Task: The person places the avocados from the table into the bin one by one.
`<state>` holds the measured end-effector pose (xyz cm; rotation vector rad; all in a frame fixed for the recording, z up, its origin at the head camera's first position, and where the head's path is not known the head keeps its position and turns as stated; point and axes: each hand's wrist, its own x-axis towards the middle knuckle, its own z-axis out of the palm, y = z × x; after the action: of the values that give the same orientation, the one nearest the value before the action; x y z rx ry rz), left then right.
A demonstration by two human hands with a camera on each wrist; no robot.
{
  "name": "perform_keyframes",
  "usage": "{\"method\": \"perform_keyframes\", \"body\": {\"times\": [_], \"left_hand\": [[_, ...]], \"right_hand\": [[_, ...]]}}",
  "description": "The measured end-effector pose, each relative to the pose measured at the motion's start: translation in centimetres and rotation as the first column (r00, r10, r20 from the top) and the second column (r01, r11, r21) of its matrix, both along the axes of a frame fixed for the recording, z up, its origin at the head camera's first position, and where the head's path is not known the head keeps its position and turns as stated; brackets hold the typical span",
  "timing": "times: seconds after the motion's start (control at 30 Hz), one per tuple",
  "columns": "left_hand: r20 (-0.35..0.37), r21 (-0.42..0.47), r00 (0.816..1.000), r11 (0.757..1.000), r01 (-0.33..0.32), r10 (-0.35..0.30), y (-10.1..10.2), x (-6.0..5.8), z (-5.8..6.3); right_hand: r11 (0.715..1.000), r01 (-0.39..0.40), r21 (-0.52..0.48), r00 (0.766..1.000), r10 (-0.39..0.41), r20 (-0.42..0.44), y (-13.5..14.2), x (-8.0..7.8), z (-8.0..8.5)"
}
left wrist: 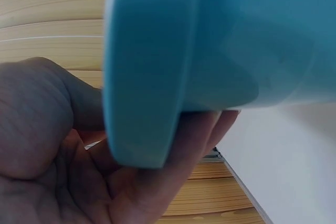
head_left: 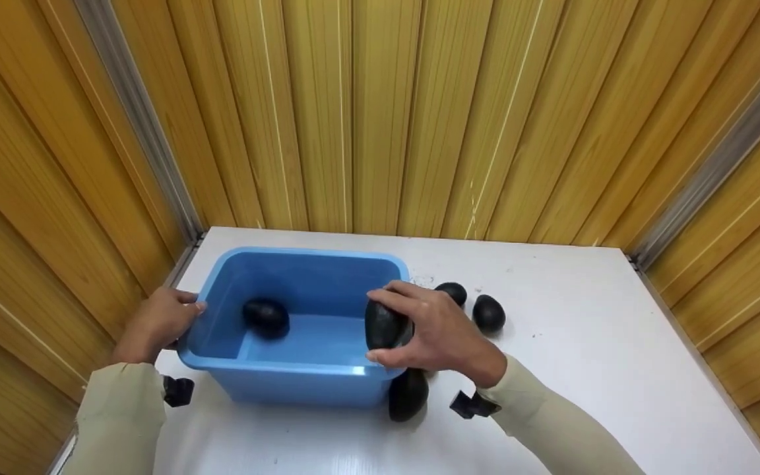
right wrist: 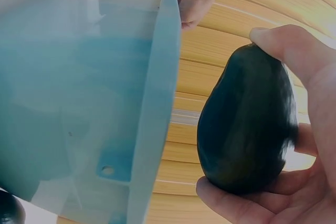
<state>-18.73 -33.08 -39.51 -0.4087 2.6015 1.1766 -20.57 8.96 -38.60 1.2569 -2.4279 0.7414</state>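
While left hand (head_left: pixel 161 320) grips tub (head_left: pixel 301 388), right hand (head_left: pixel 434 326) raised, pinching avocado (head_left: pixel 382 326)

Avocado (head_left: pixel 266 319) in bin (head_left: pixel 301 388) (left end).

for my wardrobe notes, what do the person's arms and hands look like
The left hand and right hand are ungloved. The left sleeve and right sleeve are pale beige, ending near the wrists. A small, blocky black piece sits at each cuff; no cables show.
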Motion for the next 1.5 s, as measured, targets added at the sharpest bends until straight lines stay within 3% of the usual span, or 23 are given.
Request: {"method": "perform_keyframes", "body": {"times": [0.27, 1.5], "left_hand": [[0.007, -0.002, 1.0, 1.0, 0.003, -0.003, 0.0, 0.0, 0.1], [0.004, 0.022, 1.0, 1.0, -0.014, 0.014, 0.1, 0.2, 0.1]], "right_hand": [[0.998, -0.053, 0.023, 0.999, 0.053, -0.011, -1.5, -0.7, 0.9], [0.984, -0.085, 0.157, 0.988, 0.063, 0.139, -8.3, -3.4, 4.1]]}}
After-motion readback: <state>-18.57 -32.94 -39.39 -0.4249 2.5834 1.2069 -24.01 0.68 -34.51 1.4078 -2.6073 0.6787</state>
